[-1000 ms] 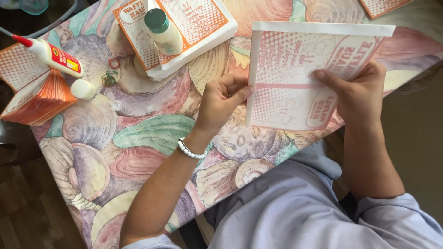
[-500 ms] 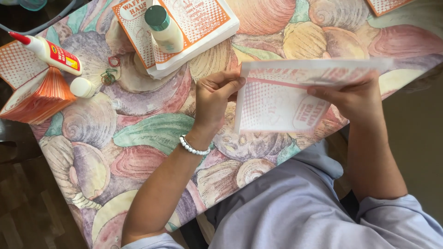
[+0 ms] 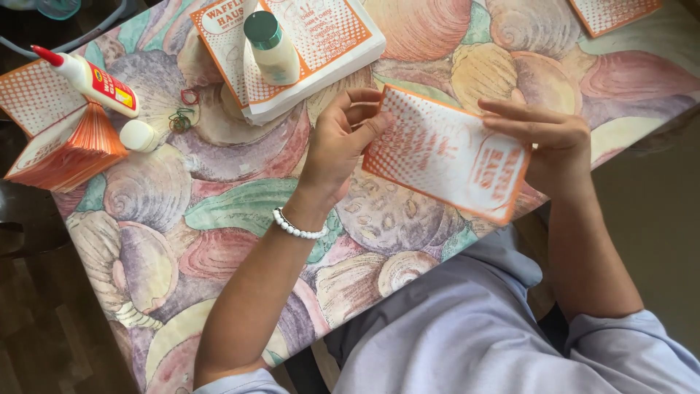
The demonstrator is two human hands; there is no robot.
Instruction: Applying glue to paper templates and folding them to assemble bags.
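Paper bag (image 3: 445, 157), white with an orange dotted print and orange edge, sits folded flat between both hands just above the table (image 3: 240, 211), near its front edge and tilted so its right end dips lower. Left hand (image 3: 339, 142) pinches the bag's left edge, thumb on top and fingers curled behind it, with a white bead bracelet (image 3: 295, 226) on that wrist. Right hand (image 3: 550, 142) grips the right end, fingers (image 3: 510, 117) stretched flat across the top of the print and thumb tucked under, so both hands are closed on the bag. Table has a busy seashell-pattern cloth in pinks, greens and purples. Further back, just beyond the left hand, there's a stack (image 3: 321, 51) of the same bags lying flat, and a small bottle (image 3: 271, 47) with a dark green cap stands on it. Off to the left a glue bottle (image 3: 91, 80) with a red tip lies tilted over a fanned-out bundle (image 3: 65, 146) of orange-edged bags, a white cap (image 3: 137, 135) sits just beside that, and a couple of rubber bands (image 3: 182, 117) are near it. One more bag (image 3: 612, 13) peeks in at the top right corner, well apart from the hands.
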